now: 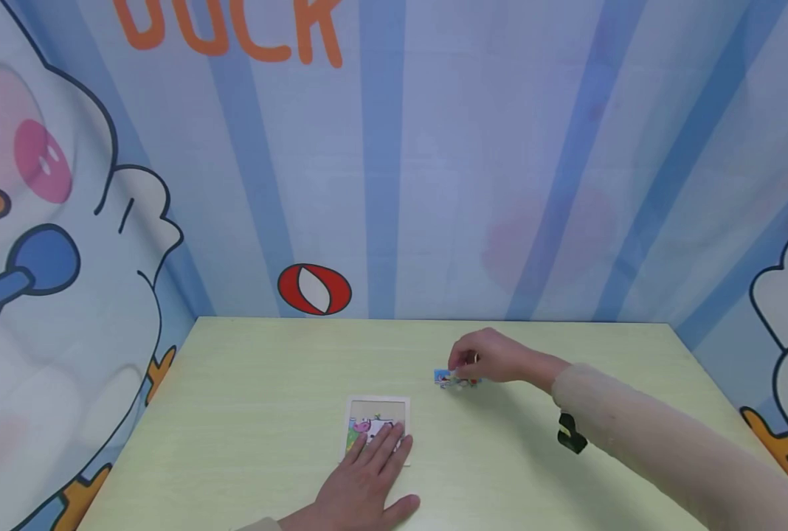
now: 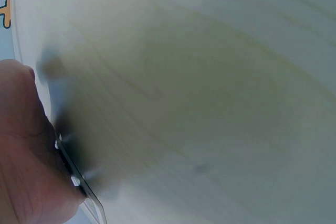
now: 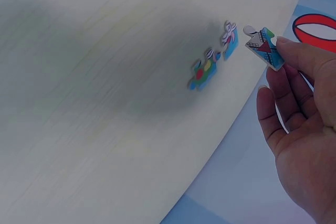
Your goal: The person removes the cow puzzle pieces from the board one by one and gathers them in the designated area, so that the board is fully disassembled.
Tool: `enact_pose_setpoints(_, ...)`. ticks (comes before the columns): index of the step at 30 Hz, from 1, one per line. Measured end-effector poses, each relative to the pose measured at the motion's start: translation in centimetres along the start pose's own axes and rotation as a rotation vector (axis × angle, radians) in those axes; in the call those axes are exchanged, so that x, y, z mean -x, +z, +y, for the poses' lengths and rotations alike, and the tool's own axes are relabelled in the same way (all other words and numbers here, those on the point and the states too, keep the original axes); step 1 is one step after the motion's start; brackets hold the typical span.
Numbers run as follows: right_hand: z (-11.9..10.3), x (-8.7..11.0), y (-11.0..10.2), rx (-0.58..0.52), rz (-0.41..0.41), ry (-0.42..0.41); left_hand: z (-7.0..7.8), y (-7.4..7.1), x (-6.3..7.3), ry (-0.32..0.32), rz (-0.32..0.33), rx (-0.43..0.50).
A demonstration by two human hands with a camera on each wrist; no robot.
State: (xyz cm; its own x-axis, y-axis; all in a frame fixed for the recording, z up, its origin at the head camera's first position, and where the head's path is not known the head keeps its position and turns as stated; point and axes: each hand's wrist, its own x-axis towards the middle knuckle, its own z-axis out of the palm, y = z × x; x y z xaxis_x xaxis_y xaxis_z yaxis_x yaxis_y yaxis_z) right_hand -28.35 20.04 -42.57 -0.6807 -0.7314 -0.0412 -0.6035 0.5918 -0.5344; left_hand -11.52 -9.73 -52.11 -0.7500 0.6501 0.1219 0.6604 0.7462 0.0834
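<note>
- Your left hand (image 1: 367,483) lies palm down with its fingers straight and a little apart, resting over the lower part of the frame (image 1: 377,399).
- The frame sits on the surface (image 1: 254,398), in front of you; it has a pale border, a plain backing shows at its top, and a coloured picture (a pink figure among it) shows beside your fingers.
- Your right hand (image 1: 493,355) pinches a held piece (image 3: 263,45) between thumb and fingers, farther out and to the right of the frame.
- That piece is mostly blue, with red and green bits and a rounded knob.
- Near it, you have two loose pieces on the surface: a many-coloured piece (image 3: 203,71) and a smaller blue-and-white piece (image 3: 229,40), just beside each other.
- Your right arm wears a pale sleeve (image 1: 666,439), with a black object (image 1: 569,434) at the wrist.
- Behind the surface, you face a blue striped backdrop (image 1: 427,184) with a red-and-white ball print (image 1: 314,289).
</note>
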Motion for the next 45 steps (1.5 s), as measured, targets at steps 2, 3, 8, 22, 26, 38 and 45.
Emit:
enact_pose_setpoints(2,0.4,0.4,-0.2,0.001,0.008,0.0,0.0,0.2,0.0,0.001,0.006,-0.027)
enact_pose_setpoints(3,0.6,0.6,-0.3,0.0,0.011,0.004,-0.1,0.3,0.1,0.001,0.01,-0.035)
enact_pose_setpoints(8,1.2,1.3,-0.6,-0.007,0.019,0.026,-0.1,0.4,0.0,-0.005,0.007,-0.035)
enact_pose_setpoints(22,2.9,2.3,-0.9,-0.001,-0.001,0.069,-0.1,0.2,0.1,-0.007,-0.011,0.007)
enact_pose_setpoints(26,3.4,2.5,-0.8,-0.006,-0.015,0.103,0.0,0.0,0.0,-0.01,-0.016,0.029)
enact_pose_setpoints(38,4.8,2.7,-0.2,0.068,0.004,0.15,0.0,0.2,0.0,-0.012,-0.012,0.005)
enact_pose_setpoints(45,5.1,2.6,0.3,0.066,0.025,0.176,0.0,0.2,0.1,-0.017,-0.015,-0.005)
